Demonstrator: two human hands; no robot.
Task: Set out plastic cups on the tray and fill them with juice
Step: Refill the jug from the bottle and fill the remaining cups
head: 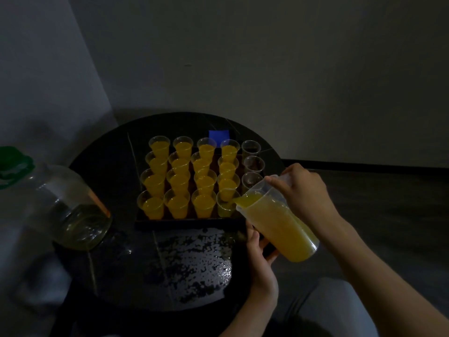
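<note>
Now right hand [300, 190] around tilted jug [277, 218].

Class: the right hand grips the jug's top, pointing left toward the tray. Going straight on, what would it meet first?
Probably the empty cup just beyond the right hand, beside the jug rim; depth is unclear.

packed cups [178, 181] crowd the tray [189, 221], big jar [73, 210] at left, bare tabletop [189, 261] in front

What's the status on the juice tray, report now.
Right hand tipping jug, left hand steadying its base. Juice entering near cup. Three empty cups visible on tray. Nothing blocking.
</note>
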